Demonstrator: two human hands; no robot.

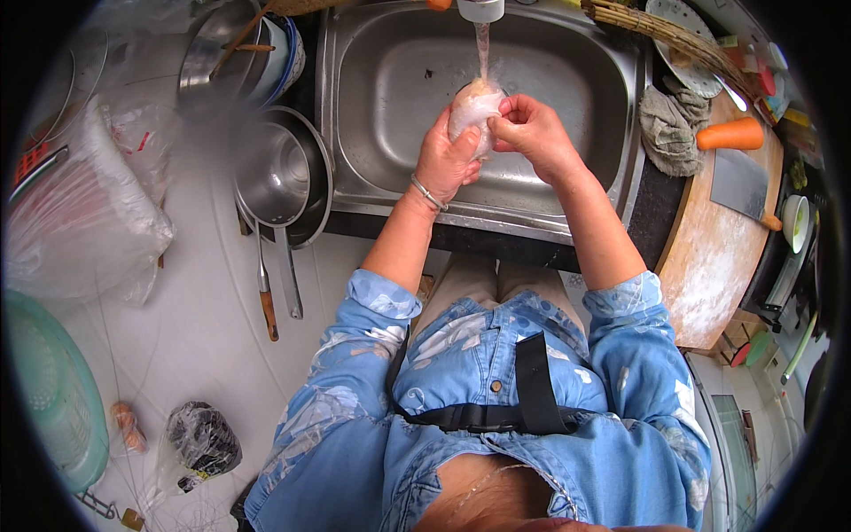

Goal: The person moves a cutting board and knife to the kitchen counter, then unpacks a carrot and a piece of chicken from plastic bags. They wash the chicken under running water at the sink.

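Note:
A piece of raw, pale poultry [473, 113] is held over the stainless steel sink [392, 86], under water running from the faucet [481, 9]. My left hand [447, 156] grips it from below and the left, thumb across its front. With thumb and fingertips, my right hand [532, 133] pinches the skin on its right side. The stream of water [483, 50] strikes the top of the meat. Part of the drain is hidden behind the meat and hands.
Nested pans [282, 173] stand left of the sink, handles pointing toward me. To the right lie a grey cloth [668, 130], a carrot [730, 134] and a cleaver [739, 183] on a floured wooden board [715, 266]. A bundled bamboo brush [655, 30] lies at the sink's back right corner.

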